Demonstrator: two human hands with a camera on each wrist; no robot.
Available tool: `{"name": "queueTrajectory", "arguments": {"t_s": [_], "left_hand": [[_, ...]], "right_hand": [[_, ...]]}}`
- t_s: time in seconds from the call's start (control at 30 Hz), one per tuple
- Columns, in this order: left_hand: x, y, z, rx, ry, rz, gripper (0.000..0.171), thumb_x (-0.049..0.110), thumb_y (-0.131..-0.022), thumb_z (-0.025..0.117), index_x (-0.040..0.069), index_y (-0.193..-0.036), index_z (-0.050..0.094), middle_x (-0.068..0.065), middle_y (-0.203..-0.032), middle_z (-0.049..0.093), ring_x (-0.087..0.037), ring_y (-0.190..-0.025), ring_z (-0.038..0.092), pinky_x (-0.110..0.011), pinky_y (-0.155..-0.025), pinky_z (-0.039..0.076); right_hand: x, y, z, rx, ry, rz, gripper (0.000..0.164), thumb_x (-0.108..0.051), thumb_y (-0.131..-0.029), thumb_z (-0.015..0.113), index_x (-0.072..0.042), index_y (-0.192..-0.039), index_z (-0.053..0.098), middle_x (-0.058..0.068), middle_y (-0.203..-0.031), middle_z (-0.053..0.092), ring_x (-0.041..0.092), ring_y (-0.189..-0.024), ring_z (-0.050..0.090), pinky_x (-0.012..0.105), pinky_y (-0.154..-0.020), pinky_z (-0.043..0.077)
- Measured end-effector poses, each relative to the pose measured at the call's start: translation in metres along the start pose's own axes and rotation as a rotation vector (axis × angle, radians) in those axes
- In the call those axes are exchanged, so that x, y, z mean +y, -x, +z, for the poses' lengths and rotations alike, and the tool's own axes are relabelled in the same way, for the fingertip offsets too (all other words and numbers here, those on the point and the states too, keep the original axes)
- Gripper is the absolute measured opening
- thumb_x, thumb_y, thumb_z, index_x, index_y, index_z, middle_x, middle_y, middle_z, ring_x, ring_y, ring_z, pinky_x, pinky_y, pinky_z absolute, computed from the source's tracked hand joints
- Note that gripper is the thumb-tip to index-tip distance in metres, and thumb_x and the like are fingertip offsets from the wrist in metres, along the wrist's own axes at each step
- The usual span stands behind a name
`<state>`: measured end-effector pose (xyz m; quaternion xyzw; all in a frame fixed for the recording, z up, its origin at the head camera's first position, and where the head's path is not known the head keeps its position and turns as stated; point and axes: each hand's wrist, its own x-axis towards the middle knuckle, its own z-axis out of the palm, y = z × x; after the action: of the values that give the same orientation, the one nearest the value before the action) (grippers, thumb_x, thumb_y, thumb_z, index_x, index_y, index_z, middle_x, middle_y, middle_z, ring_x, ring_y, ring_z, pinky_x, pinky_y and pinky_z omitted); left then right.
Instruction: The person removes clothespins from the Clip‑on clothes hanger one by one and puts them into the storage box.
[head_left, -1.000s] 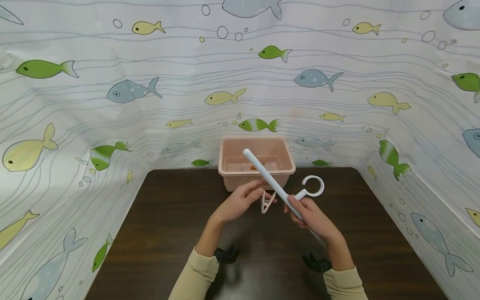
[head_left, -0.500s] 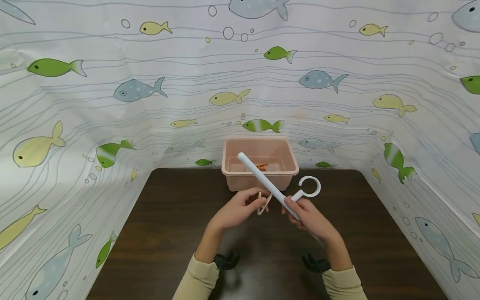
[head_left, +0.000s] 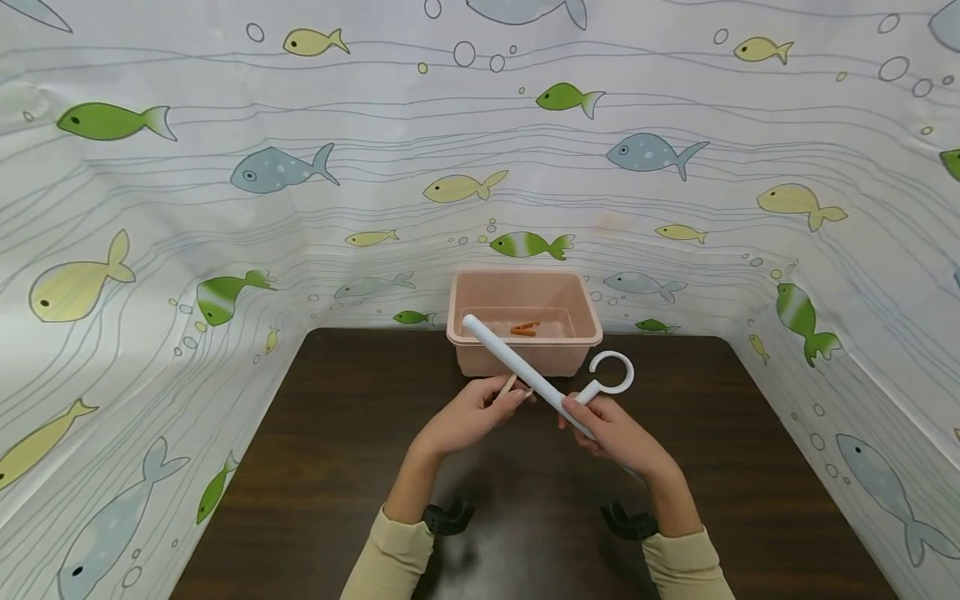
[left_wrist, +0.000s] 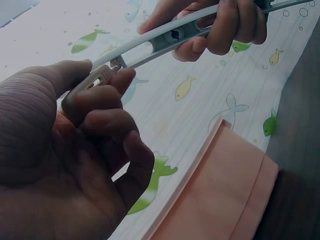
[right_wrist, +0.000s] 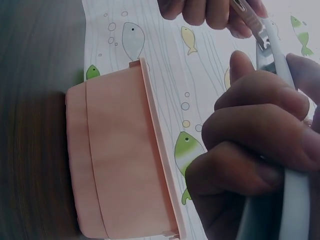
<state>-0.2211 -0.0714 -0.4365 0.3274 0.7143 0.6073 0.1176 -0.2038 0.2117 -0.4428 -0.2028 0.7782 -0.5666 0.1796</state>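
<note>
A white plastic clothes hanger [head_left: 510,358] with a round open hook slants across the head view, in front of the bin. My right hand [head_left: 618,435] grips its middle, just below the hook, fingers curled around the bar in the right wrist view. My left hand [head_left: 463,418] pinches a beige clothespin [left_wrist: 92,79] between thumb and fingers. In the left wrist view the clothespin's jaws are right at the hanger's edge, by an opening in the bar. The right wrist view shows the clothespin [right_wrist: 250,21] overlapping the hanger's end.
A pink plastic bin [head_left: 566,360] stands at the back of the dark wooden table [head_left: 360,392], with orange clothespins [head_left: 525,329] on its floor. A white sheet [head_left: 375,150] printed with fish surrounds the table on the back and sides.
The clothespin has turned and come up to the hanger, now partly behind my left fingers. The hanger has shifted left, its far end dropping lower over the bin.
</note>
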Motion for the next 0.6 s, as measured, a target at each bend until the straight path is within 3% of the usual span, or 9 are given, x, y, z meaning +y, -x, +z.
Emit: {"name": "queueTrajectory", "arguments": {"t_s": [0.17,0.33,0.6], "left_hand": [[-0.0015,0.0008,0.001,-0.012,0.018,-0.012,0.031,0.029,-0.116,0.051,0.005,-0.121,0.071,0.002,-0.072,0.039,-0.01,-0.063,0.034,-0.026,-0.068,0.037],[-0.0009,0.0013,0.0029,-0.045,0.019,-0.021,0.028,0.029,-0.116,0.052,0.008,-0.11,0.069,0.001,-0.065,0.037,-0.011,-0.056,0.03,-0.026,-0.059,0.032],[0.0034,0.0039,0.0047,-0.07,-0.059,-0.03,0.028,0.026,-0.116,0.052,0.008,-0.104,0.069,-0.002,-0.08,0.06,-0.011,-0.068,0.049,-0.026,-0.069,0.045]], "right_hand": [[0.0,0.0008,0.0003,-0.003,0.027,-0.004,0.043,-0.036,-0.118,0.046,0.0,-0.109,0.067,-0.002,-0.061,0.042,0.008,-0.048,0.034,0.025,-0.044,0.03],[-0.0003,0.0016,0.0009,-0.022,0.028,-0.017,0.043,-0.034,-0.118,0.046,0.003,-0.112,0.067,-0.003,-0.062,0.042,0.008,-0.048,0.035,0.025,-0.044,0.031],[0.0006,0.0023,-0.0002,-0.022,0.071,-0.045,0.037,-0.031,-0.118,0.045,-0.005,-0.109,0.07,-0.002,-0.063,0.045,0.006,-0.048,0.037,0.025,-0.043,0.034]]}}
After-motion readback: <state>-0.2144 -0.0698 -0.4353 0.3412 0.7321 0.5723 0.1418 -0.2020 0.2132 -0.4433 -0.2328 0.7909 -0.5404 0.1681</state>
